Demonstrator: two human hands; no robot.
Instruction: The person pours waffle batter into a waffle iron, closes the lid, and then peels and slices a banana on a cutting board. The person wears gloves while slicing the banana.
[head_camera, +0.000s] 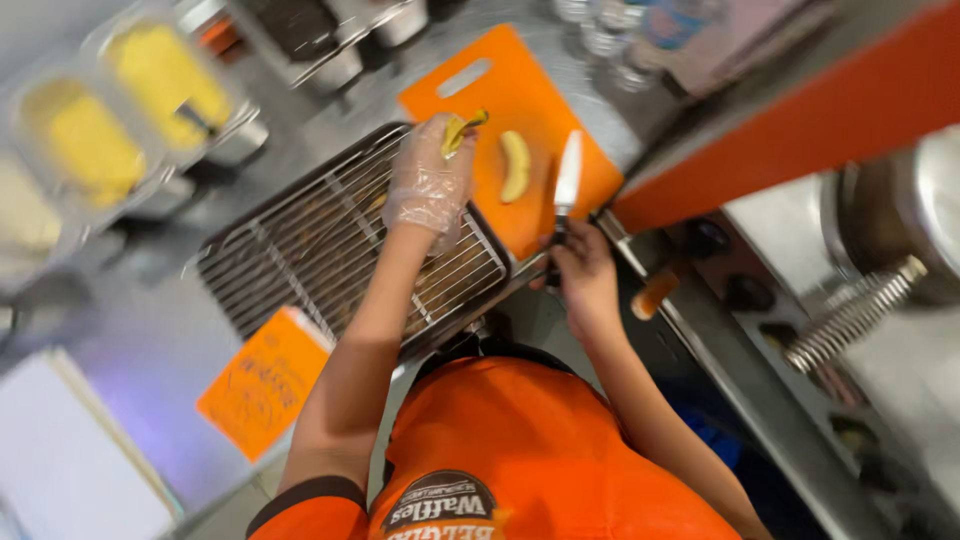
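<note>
- On the orange plastic cutting board (530, 90), a peeled pale-yellow banana piece (515, 166) lay free, near the board's middle and apart from both hands.
- Left hand (430, 180), in a clear disposable glove, was pinched shut on a strip of yellow banana peel (460, 128), held at the board's left edge, just above the wire cooling rack (330, 240).
- Right hand (583, 268), bare, was closed around the handle of a white-bladed knife (567, 172); the blade pointed away from the body and lay just right of the banana piece, not touching it.
- Judged handling: peel best dropped clear of the board before cutting, so the gloved fingers were free to steady the fruit; blade best brought down square across the piece, fingertips curled back.
- Risk judged: the soft, slippery fruit could roll under the edge.
- Adjoining: metal tubs of yellow food (160, 75) at far left, blurred.
</note>
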